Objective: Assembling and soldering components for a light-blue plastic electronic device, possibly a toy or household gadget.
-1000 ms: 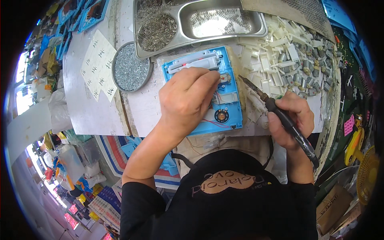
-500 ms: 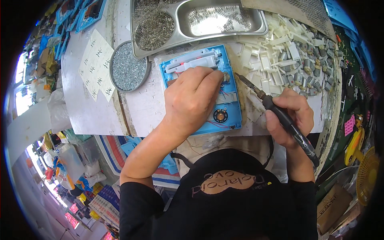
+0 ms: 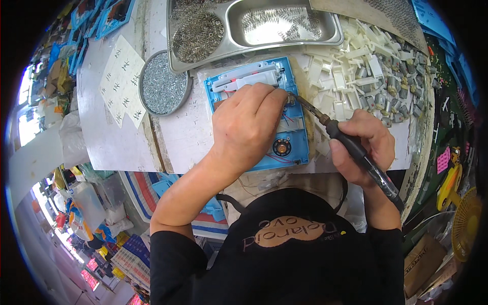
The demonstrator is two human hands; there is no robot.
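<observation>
A blue plastic casing [image 3: 301, 150] lies on the table in front of me. It holds a white housing [image 3: 256, 79], thin red and blue wires and a small round speaker [image 3: 281, 147]. My left hand [image 3: 246, 127] is bent over its middle, fingers pressed together near the right side; whatever they pinch is hidden beneath them. In my right hand [image 3: 368, 142] is a black-handled soldering iron [image 3: 351, 145], gripped like a pen. Its tip reaches a small part at the casing's right side, close beside my left fingertips; whether it touches, I cannot tell.
A round dish [image 3: 189, 91] of small screws stands left of the casing, beside marked paper [image 3: 119, 84]. Behind is a steel tray [image 3: 334, 33] with springs. White plastic parts [image 3: 338, 81] and small motors [image 3: 394, 94] are heaped on the right.
The soldering iron and my right hand have moved left, bringing the tip from beside the casing to its right side. My left hand has shifted very slightly right.
</observation>
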